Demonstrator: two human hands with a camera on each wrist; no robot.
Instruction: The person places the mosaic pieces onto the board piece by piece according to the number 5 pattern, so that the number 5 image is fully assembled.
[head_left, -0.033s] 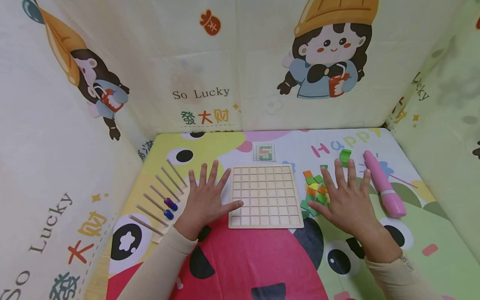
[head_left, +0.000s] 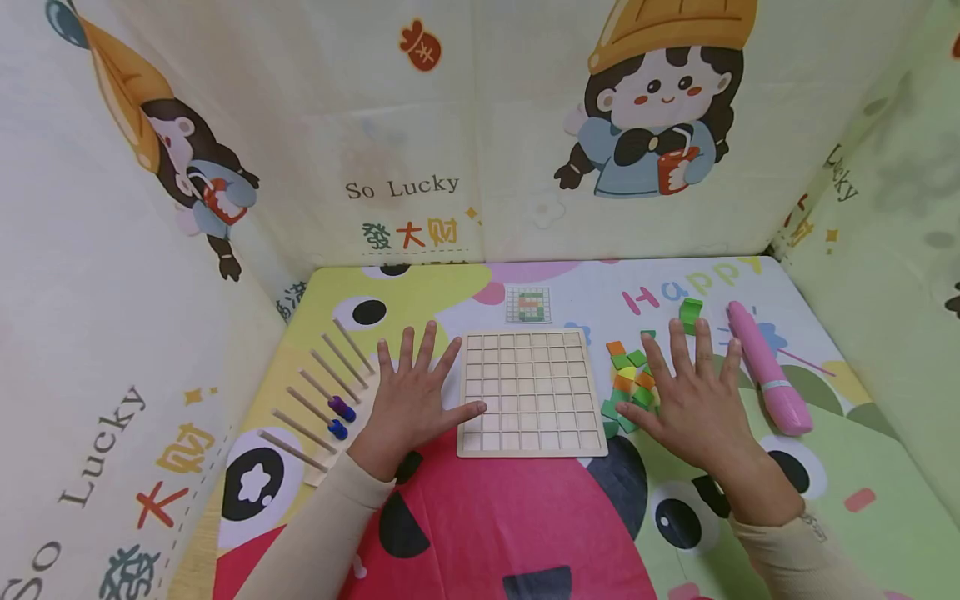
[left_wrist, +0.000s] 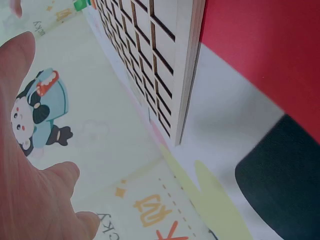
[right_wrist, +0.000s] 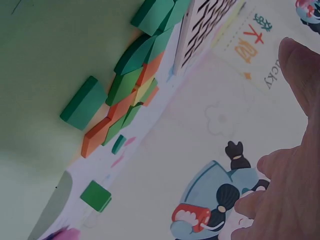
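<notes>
Nothing moved since earlier: wooden grid board (head_left: pixel 534 393) between spread hands (head_left: pixel 411 407) (head_left: pixel 693 410).

A printed table is enclosed on three sides by pale, cartoon-patterned walls.
The back wall (head_left: pixel 300 125) is covered in cream sheeting, on which a braided figure in an orange hat (head_left: pixel 652 150), a red pouch (head_left: pixel 421 46) and the words "So Lucky" (head_left: pixel 402 187) are printed. The figure and lettering are repeated, tilted, on the left wall (head_left: pixel 60 292); more lettering is seen on the right wall (head_left: pixel 900 242). The table cover (head_left: pixel 540 517) is patterned in red, green, yellow and white, with "Happy" (head_left: pixel 675 288) lettered along its far edge. A wood-toned strip (head_left: pixel 193 554) is glimpsed at lower left. Soft, fairly even light is spread throughout.
</notes>
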